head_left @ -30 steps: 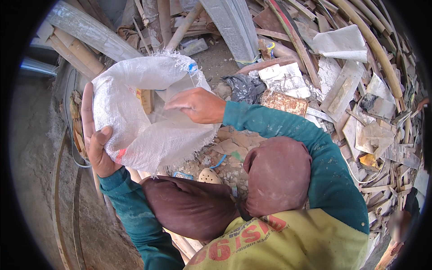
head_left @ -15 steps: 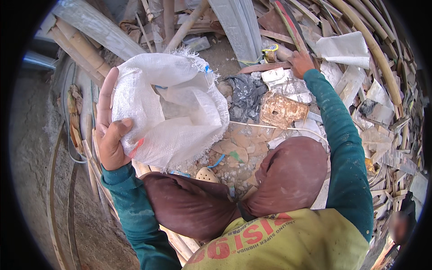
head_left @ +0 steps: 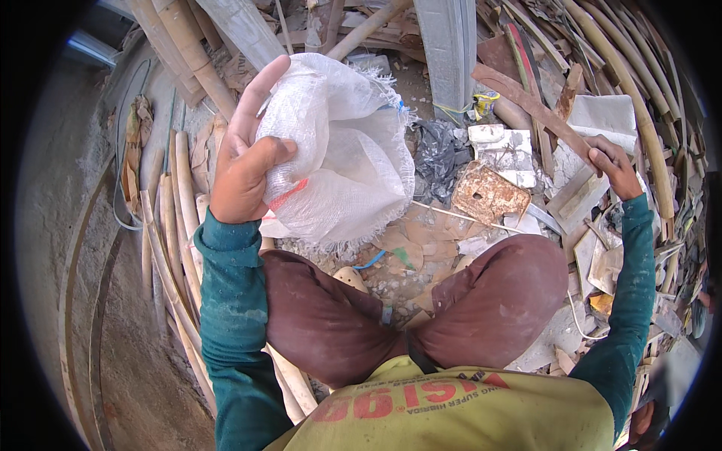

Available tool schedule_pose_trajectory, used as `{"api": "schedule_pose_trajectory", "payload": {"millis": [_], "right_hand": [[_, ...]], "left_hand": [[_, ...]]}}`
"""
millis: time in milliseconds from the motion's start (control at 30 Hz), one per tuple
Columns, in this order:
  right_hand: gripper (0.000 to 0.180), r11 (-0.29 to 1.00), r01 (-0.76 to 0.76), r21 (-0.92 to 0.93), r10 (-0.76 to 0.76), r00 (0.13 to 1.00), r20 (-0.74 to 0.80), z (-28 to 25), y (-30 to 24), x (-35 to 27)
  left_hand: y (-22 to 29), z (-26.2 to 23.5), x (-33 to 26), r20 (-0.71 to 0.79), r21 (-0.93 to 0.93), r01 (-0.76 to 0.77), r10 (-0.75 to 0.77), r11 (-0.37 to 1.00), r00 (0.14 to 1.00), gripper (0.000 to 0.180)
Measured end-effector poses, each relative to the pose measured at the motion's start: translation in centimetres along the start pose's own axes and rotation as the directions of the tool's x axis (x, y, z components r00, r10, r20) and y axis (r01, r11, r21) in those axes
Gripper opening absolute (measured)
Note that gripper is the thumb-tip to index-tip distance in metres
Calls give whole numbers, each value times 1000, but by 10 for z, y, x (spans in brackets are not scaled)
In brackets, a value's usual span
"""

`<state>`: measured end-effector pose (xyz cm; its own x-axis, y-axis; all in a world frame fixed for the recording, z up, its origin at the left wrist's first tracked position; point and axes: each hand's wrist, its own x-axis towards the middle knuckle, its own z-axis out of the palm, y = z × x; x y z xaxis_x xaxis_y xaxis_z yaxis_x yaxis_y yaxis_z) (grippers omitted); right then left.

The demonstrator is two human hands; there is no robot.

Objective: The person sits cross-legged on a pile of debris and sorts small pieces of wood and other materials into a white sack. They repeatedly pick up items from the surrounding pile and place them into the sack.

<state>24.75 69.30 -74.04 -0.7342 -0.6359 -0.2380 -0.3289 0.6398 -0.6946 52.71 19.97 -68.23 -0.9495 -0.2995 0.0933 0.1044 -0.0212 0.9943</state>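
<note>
Amid rubble, left hand (head_left: 244, 161) bunches woven sack (head_left: 338, 154); right hand (head_left: 613, 165) grips plank (head_left: 526, 101).

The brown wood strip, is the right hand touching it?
Touching. The head view shows the right hand with fingers wrapped around the lower end of the brown wood strip.

Bright even daylight, soft shadows, mild glare on white sack (head_left: 338, 150), sharp centre, fisheye bend + black vignette at edges
</note>
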Motion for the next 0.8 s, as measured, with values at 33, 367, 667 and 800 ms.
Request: {"api": "schedule_pose_trajectory", "payload": {"millis": [33,367,667,800], "right_hand": [[58,999,1,37,-3,1000,31,10,-17,-1],[37,872,-310,379,50,826,561,146,-203,63],[35,751,-281,598,-191,775,603,264,-250,156],[33,855,-116,505,-257,751,608,268,-260,161]], "left_hand": [[0,-1,0,2,23,7,-7,1000,1000,90],[-5,-5,-8,121,128,-208,193,970,974,82],[0,4,-31,278,-148,-48,88,988,957,80],[0,0,-36,212,27,-299,287,954,934,81]]}}
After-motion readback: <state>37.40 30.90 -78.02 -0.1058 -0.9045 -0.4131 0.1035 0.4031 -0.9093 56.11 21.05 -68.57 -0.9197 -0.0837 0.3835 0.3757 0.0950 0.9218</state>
